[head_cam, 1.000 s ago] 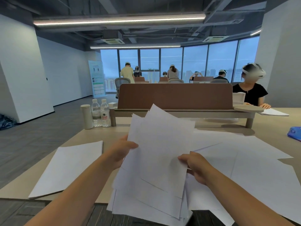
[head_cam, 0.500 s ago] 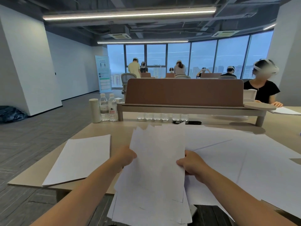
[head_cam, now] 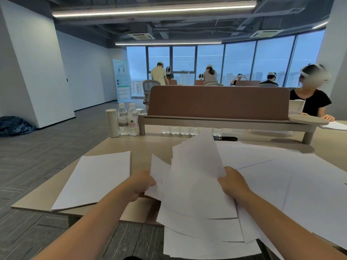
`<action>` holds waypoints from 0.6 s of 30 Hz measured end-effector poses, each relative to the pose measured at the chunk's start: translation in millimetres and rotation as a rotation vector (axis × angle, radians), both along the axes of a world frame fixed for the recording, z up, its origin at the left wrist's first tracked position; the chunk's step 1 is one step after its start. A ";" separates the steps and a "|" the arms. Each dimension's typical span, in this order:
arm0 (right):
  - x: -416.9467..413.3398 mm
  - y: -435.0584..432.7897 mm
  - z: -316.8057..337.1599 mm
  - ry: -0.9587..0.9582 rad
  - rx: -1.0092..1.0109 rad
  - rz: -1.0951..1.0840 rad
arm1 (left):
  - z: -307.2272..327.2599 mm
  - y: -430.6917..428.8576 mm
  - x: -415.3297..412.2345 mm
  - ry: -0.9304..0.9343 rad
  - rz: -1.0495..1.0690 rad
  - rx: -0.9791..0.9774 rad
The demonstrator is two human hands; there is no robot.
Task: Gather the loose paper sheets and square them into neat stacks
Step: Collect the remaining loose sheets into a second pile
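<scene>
Clamped hard, left grip [head_cam: 139, 184] and right grip [head_cam: 231, 182] pinching the loose white paper bundle [head_cam: 195, 186] between them, over the pale wooden tabletop [head_cam: 150, 147] edge. Splayed wider than moments ago; squaring undone, needs another tap.

Fingers of left hand [head_cam: 139, 184] and right hand [head_cam: 233, 182] hidden behind held sheets [head_cam: 197, 194]; loose sheets [head_cam: 309, 194], 4 o'clock, cut by right edge

The sheaf of sheets [head_cam: 195, 184] has fanned out, less squared than before.
</scene>
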State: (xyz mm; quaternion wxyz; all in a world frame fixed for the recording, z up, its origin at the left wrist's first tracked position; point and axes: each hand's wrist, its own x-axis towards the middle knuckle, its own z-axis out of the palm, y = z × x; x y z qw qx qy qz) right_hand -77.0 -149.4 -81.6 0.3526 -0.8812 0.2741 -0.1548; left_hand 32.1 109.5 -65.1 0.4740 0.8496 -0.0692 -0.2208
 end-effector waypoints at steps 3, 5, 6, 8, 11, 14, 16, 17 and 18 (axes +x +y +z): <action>1.0 -1.6 0.4 -0.029 0.055 0.026 | -0.5 -1.7 0.1 -0.109 -0.031 0.090; 1.8 -5.6 2.5 -0.038 0.056 0.035 | 0.2 -2.3 3.3 -0.114 -0.047 0.093; 1.7 -7.7 5.0 -0.034 0.055 0.040 | 2.9 -2.1 4.3 -0.095 -0.062 0.077; 2.5 -12.8 8.7 -0.002 0.051 0.066 | 5.5 -1.5 9.4 -0.038 -0.084 0.032; 6.5 -18.4 10.9 0.043 0.068 0.105 | 6.7 -0.8 20.0 0.031 -0.036 -0.089; 14.3 -20.9 8.1 0.026 0.168 0.116 | 4.8 -1.3 31.2 0.168 0.070 -0.379; 21.1 -21.0 5.9 -0.005 0.222 0.103 | 4.5 -2.0 37.4 0.229 0.013 -0.551; 25.1 -20.7 3.6 -0.020 0.255 0.096 | 3.7 -2.4 40.1 0.259 -0.038 -0.612; 29.1 -20.1 0.7 -0.035 0.286 0.093 | 3.0 -2.9 42.4 0.291 -0.088 -0.660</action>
